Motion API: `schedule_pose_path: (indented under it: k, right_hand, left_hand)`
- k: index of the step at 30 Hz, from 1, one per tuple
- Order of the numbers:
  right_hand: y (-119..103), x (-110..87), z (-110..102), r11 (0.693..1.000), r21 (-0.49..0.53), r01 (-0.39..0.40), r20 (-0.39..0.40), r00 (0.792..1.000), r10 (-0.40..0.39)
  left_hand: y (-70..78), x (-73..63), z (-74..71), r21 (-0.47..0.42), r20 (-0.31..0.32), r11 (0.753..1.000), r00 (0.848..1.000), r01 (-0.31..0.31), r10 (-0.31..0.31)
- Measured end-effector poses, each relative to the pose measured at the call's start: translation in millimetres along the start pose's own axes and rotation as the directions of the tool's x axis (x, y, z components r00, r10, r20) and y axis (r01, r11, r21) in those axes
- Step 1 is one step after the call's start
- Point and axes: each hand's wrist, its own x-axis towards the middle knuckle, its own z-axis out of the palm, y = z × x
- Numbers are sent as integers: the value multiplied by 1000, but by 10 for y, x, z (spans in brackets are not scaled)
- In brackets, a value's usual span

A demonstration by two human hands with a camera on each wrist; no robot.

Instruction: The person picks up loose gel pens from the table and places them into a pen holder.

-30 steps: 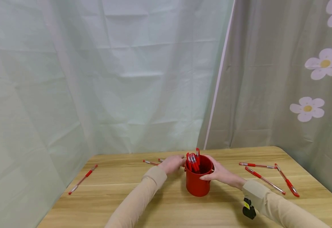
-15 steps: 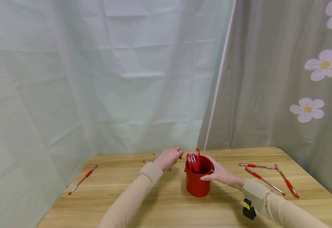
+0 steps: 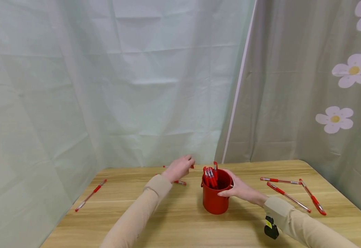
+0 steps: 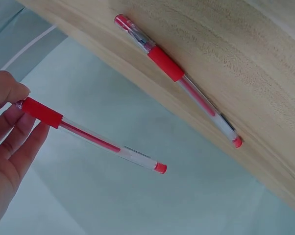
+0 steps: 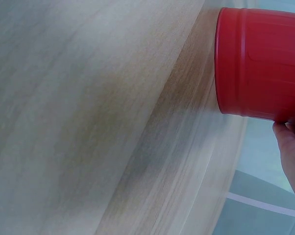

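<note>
My left hand [image 3: 178, 168], raised over the back of the table, pinches a gel pen [image 4: 91, 136] near its capped end between thumb and fingers. Its red grip and clear barrel point away from the hand in the left wrist view. Below it, a second red gel pen [image 4: 166, 63] lies on the wood, partly covered by the left hand and wrist in the head view. A red bucket [image 3: 215, 204] stands upright at mid-table, with several red pens [image 3: 211, 177] leaning inside. My right hand [image 3: 241, 189] grips the bucket's right side, thumb at the front near the rim.
One pen [image 3: 91, 195] lies alone at the table's left. Three more lie on the right: a far pen [image 3: 280, 180], a slanted pen [image 3: 288, 196] and an outer pen [image 3: 312, 197]. Pale curtains [image 3: 168, 103] hang behind the wooden table [image 3: 199, 230].
My left hand has moved left and up, away from the bucket, bringing the pinched pen along and uncovering part of the pen beneath. My right hand and the bucket stay in place.
</note>
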Motion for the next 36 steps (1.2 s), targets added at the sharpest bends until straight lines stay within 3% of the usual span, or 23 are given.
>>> schedule_pose_path:
  k: [9, 16, 26, 36]
  right_hand:
    - [-8, 6, 8, 1000, -3, 18, 2, 1000, -17]
    - [-20, 7, 11, 1000, -6, 26, 5, 1000, -26]
    - [-12, -3, 19, 1000, -6, 16, 1, 1000, -16]
    - [-14, 3, 6, 999, -11, 38, 9, 999, -38]
  left_hand:
    - [-50, -109, 5, -88, -18, 995, 999, 46, -48]
    - [-85, -167, 5, -87, -79, 996, 997, 19, -26]
    - [-89, -195, -108, -90, -115, 996, 993, 5, -15]
    - [-114, -200, -284, -72, -225, 997, 974, -5, -11]
